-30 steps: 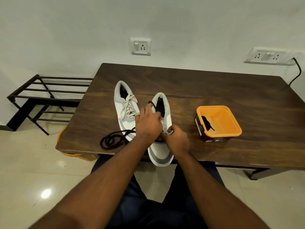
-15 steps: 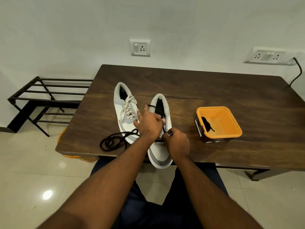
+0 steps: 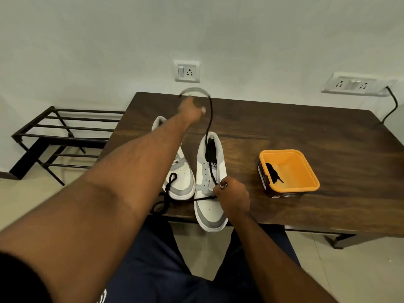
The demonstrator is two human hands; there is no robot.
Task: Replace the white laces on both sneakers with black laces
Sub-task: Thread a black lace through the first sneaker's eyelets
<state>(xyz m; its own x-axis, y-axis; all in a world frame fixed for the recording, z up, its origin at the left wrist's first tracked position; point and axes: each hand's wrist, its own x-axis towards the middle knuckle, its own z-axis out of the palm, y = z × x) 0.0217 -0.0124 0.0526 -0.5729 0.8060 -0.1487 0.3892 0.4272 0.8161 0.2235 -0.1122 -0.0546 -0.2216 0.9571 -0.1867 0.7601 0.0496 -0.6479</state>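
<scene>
A white-and-grey leather sneaker [image 3: 209, 189] lies on the dark wooden desk [image 3: 284, 136], its long axis running away from the person, toe hanging over the near edge. The tongue label's writing is too small to read. The right hand [image 3: 232, 196] pinches the thin black lace [image 3: 210, 119] at the eyelets, fingers curled. The left hand [image 3: 192, 108], blurred, is raised beyond the heel, holding the lace's looping upper part. A second white-and-grey sneaker [image 3: 182, 178] lies parallel on the left, beside a coiled lace length. An orange-rimmed plastic tub [image 3: 288, 171] with an unreadable label holds another black lace [image 3: 273, 174].
</scene>
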